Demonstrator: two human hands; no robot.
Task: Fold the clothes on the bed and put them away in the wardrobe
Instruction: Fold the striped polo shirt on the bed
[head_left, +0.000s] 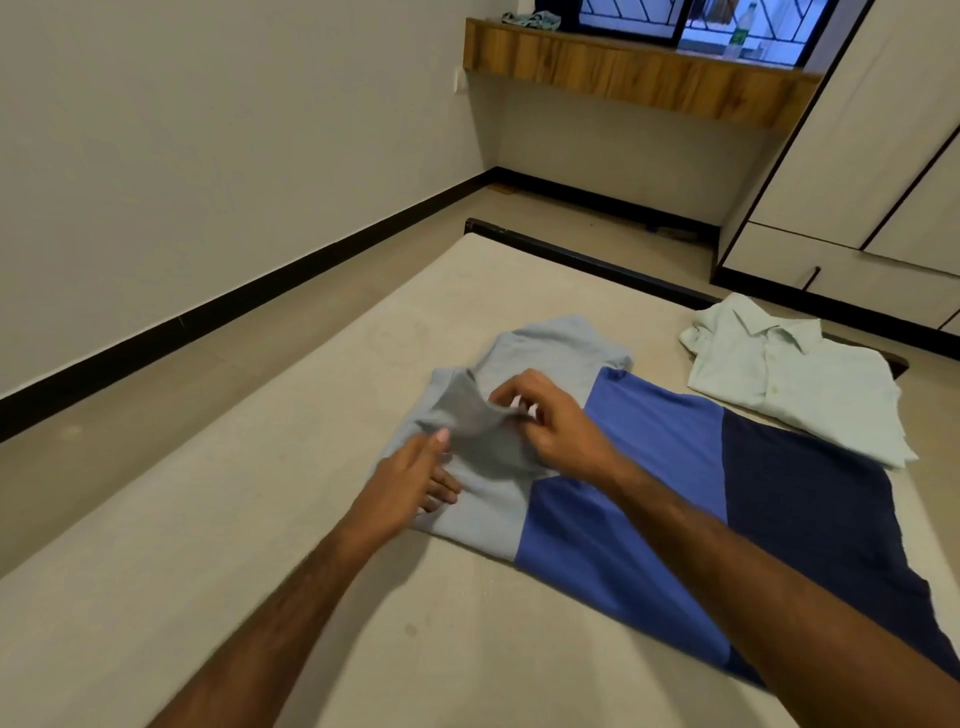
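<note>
A colour-block T-shirt (649, 467) in grey, blue and navy bands lies spread on the beige bed (260, 519). My right hand (550, 421) pinches a raised fold of the grey part near the shirt's top. My left hand (410, 483) holds the same grey fold with its thumb on top and its fingers tucked under the cloth. A pale green collared shirt (795, 379) lies folded on the bed to the right of the T-shirt. The white wardrobe (857, 156) stands at the far right, its doors closed.
The bed's dark frame edge (571, 254) runs along the far side, with tiled floor (208, 338) beyond it and to the left. A wooden window ledge (623, 67) at the top carries a crumpled cloth and a bottle.
</note>
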